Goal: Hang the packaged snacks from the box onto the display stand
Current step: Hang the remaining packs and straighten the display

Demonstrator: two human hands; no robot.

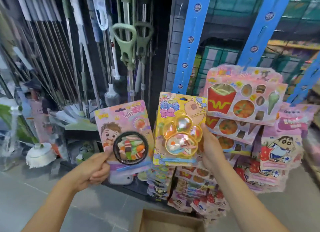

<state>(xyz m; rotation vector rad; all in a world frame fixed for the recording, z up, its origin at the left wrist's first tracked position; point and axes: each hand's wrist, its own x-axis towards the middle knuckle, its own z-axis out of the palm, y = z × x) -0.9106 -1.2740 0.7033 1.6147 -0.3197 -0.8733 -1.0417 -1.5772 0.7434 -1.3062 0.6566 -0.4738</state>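
My left hand pinches the lower left edge of a pink snack card with a round black candy tray on it. My right hand grips the right edge of a yellow snack card with a paw-shaped tray. Both cards are held upright side by side in front of the blue display strips. Just right of the yellow card, pink fries-and-pizza packs hang stacked on a strip. The open cardboard box lies on the floor below my arms.
Mops and broom handles lean along the dark wall at left, with a mop head on the floor. Strawberry cartoon packs hang at right, and several more packs hang low above the box. Grey tiled floor lies at left.
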